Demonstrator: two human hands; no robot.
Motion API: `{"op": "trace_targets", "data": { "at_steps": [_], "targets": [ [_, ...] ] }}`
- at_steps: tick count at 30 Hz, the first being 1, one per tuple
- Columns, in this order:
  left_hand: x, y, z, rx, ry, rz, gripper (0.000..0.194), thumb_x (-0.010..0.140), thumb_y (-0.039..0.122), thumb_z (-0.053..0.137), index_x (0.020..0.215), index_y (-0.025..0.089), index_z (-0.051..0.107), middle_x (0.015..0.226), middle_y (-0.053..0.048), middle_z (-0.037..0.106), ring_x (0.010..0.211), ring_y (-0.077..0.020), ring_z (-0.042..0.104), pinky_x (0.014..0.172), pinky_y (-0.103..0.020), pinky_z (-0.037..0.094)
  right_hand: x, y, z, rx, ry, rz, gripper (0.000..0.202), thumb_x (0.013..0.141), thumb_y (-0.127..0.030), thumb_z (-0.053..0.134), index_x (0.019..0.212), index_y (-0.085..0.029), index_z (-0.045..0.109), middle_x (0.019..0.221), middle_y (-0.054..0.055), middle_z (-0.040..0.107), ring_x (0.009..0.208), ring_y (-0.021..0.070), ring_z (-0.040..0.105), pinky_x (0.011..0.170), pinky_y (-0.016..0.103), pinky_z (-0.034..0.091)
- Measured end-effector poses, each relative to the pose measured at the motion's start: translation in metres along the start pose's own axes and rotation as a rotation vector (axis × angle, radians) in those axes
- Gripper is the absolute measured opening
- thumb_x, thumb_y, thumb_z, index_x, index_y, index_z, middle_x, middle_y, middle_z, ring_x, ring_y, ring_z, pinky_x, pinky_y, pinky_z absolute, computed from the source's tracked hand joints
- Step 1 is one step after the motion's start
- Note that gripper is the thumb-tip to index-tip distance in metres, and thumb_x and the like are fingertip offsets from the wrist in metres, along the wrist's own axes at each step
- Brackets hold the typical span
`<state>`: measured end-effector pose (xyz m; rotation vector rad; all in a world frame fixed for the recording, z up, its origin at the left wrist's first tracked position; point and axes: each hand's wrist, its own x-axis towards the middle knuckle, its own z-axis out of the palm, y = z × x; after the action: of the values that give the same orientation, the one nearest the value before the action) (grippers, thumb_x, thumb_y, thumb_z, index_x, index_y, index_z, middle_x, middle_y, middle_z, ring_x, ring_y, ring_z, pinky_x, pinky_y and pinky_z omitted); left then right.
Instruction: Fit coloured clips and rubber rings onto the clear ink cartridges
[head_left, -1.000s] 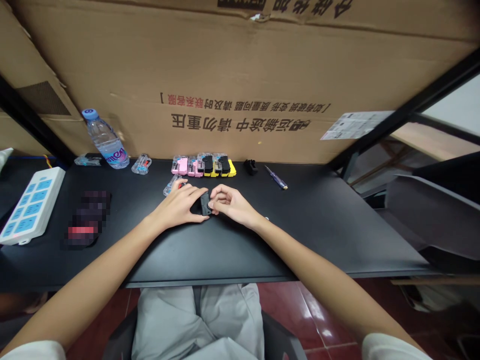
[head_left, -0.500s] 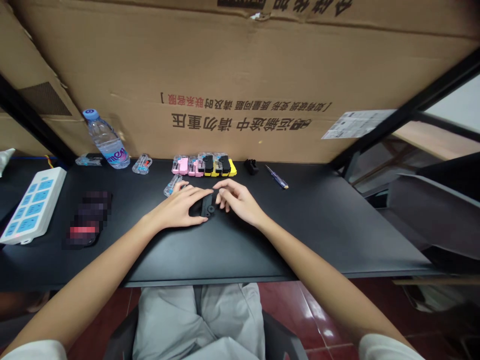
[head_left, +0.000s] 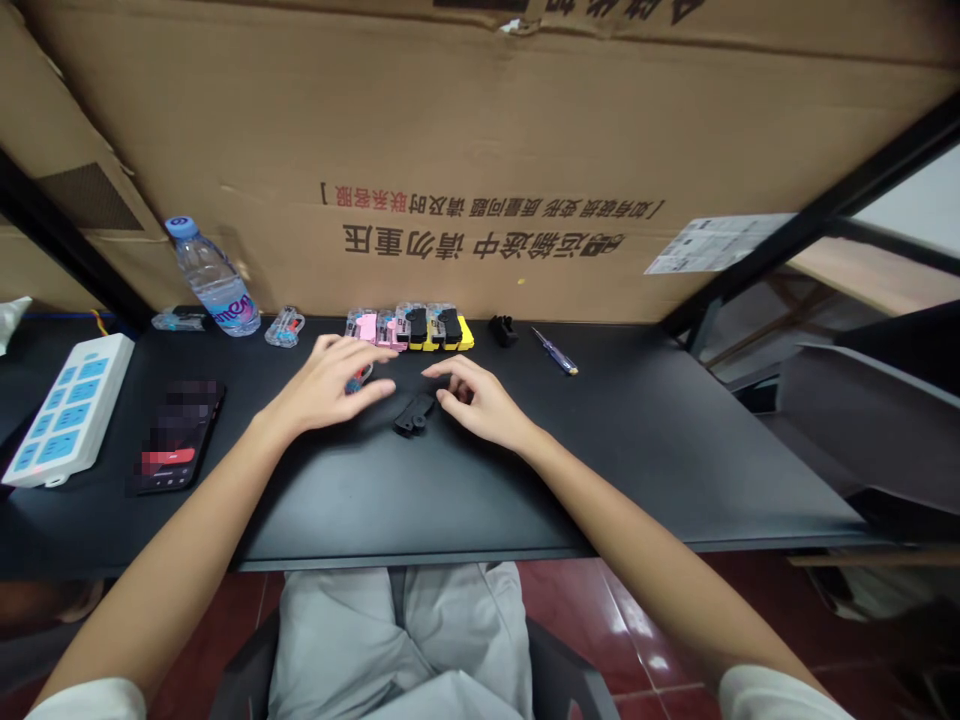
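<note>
A small black plastic part [head_left: 412,416] with a round boss lies on the black table between my hands. My left hand [head_left: 322,388] hovers left of it, thumb and fingers apart and nothing in its grasp. Under those fingers, a clear plastic piece with red and blue inside [head_left: 361,378] is mostly hidden. Just right of the black part is my right hand [head_left: 484,405], its fingers loosely curled and the thumb apart, holding nothing that I can see.
Along the cardboard at the back stand a row of pink, yellow and black clear-cased pieces [head_left: 416,328], another black part [head_left: 503,330] and a screwdriver [head_left: 555,352]. To the left are a water bottle [head_left: 217,280], another clear piece [head_left: 285,327], a phone [head_left: 180,440] and a power strip [head_left: 71,410].
My left hand has let go of the black part and moved left and up over the clear piece. The black part now lies turned on the table. My right hand has barely moved.
</note>
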<state>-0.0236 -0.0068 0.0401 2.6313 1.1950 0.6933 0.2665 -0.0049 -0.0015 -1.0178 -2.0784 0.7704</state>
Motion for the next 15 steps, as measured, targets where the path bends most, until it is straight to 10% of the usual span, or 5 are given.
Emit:
{"op": "trace_targets", "data": {
  "at_steps": [7, 15],
  "targets": [
    [0.0, -0.014, -0.009, 0.202, -0.081, -0.524, 0.056, 0.098, 0.073, 0.056, 0.11, 0.022, 0.074, 0.103, -0.009, 0.079, 0.096, -0.0321, 0.074, 0.081, -0.038, 0.05, -0.003, -0.002, -0.004, -0.15, -0.257, -0.181, 0.046, 0.094, -0.016, 0.066, 0.139, -0.027, 0.073, 0.14, 0.01, 0.071, 0.12, 0.029, 0.062, 0.11, 0.05, 0.047],
    [-0.002, -0.014, -0.001, 0.006, -0.264, -0.511, 0.055, 0.081, 0.075, 0.075, 0.095, 0.023, 0.069, 0.094, -0.008, 0.08, 0.083, -0.0292, 0.075, 0.066, -0.032, 0.045, -0.001, 0.0, -0.003, -0.002, -0.168, -0.055, 0.036, 0.101, -0.039, 0.071, 0.133, -0.024, 0.075, 0.115, 0.01, 0.076, 0.092, 0.0223, 0.067, 0.083, 0.036, 0.055]
  ]
}}
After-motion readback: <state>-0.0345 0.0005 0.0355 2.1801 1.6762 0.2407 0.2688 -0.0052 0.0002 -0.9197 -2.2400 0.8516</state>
